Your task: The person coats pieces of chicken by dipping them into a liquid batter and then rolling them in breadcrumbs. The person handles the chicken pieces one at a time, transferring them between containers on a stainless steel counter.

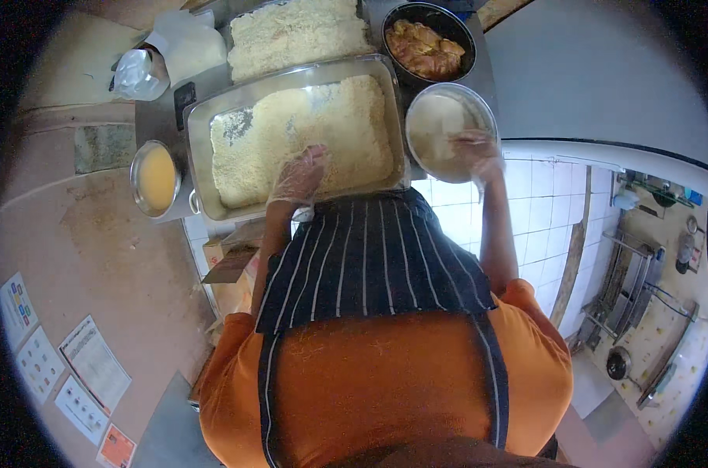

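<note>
A large rectangular pan [193, 131] in front of me holds a layer of pale crumbs [260, 146], with bare metal showing in a few spots. My left hand [300, 175], in a clear plastic glove, is over the pan's near side, fingers bent towards the crumbs. To the right, a round bowl [413, 111] contains white powder that looks like flour [442, 120]. My right hand [480, 153], also gloved and blurred, reaches over this bowl's right side. Whether either hand holds anything is unclear.
Raw marinated meat [427, 50] fills a black bowl [471, 35] at the back right. A crumb-coated tray [298, 35] lies beyond the pan. A bowl of yellow liquid [156, 178], a dark phone-like object [184, 102] and plastic bags [184, 44] are at left.
</note>
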Tool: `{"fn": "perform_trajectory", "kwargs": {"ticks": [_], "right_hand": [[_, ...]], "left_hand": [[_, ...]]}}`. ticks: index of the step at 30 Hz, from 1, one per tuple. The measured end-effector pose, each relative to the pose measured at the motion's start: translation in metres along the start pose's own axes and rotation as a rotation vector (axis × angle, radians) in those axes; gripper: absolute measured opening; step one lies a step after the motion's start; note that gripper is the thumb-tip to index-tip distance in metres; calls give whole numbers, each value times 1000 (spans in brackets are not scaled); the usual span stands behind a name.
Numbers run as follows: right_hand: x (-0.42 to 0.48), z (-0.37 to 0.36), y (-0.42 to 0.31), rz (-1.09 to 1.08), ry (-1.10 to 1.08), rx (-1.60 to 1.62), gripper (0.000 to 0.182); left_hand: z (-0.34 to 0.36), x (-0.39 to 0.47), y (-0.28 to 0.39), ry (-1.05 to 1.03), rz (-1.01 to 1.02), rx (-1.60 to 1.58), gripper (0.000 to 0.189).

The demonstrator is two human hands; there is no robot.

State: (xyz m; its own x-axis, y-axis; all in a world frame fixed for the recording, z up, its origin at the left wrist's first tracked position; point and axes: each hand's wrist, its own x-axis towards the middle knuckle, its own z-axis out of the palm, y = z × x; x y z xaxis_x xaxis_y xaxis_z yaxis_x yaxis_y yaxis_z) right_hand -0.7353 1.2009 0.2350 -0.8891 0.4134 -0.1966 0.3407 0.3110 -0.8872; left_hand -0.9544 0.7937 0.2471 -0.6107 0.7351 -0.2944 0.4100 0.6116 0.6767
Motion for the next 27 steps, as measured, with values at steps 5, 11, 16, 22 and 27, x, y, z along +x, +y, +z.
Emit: {"fn": "perform_trajectory", "kwargs": {"ticks": [5,11,16,22,27], "right_hand": [[-18,-32,-86,433,327,-682,28],[-24,-53,-79,371,369,-366,21],[-20,-49,-99,106,241,200,21],[21,64,-150,2,-73,549,29],[59,137,-100,-360,8,-219,25]], "left_hand": [[-2,3,10,-6,-89,8,44],[2,7,3,-23,-76,-4,53],[37,25,33,-318,-94,376,56],[72,18,-35,67,149,520,53],[47,31,-72,-167,26,221,44]]}}
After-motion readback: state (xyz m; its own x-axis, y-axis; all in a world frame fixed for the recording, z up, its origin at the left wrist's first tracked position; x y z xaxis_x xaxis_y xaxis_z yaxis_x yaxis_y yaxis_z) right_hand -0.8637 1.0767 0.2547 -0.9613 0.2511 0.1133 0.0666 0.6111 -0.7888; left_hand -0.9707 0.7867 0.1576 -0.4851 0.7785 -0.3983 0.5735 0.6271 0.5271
